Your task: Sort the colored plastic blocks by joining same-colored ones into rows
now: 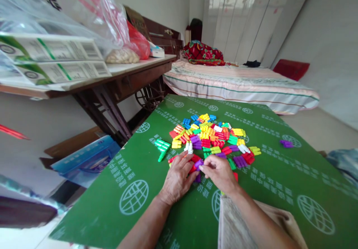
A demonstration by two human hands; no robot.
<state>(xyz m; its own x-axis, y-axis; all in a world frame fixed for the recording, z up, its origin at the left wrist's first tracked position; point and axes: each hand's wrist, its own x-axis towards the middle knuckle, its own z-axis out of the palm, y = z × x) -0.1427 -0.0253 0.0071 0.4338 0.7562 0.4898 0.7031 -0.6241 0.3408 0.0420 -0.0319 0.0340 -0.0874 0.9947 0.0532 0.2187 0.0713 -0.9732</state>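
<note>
A pile of small colourful plastic building pieces (209, 135) lies spread on a green board (279, 189). My left hand (177, 178) rests on the board at the pile's near edge, fingers curled over red pieces. My right hand (220, 172) is right beside it, fingers pinched. Both hands meet on a small purple piece (198, 163) held between their fingertips. A green cluster of pieces (162, 146) lies to the left of the pile. A lone purple piece (286, 143) sits apart at the right.
A wooden sewing-machine table (134, 75) with boxes and plastic bags stands at the left. A bed (240, 85) with striped bedding lies beyond the board. A blue box (84, 159) sits low at the left. A cloth (263, 219) covers my lap.
</note>
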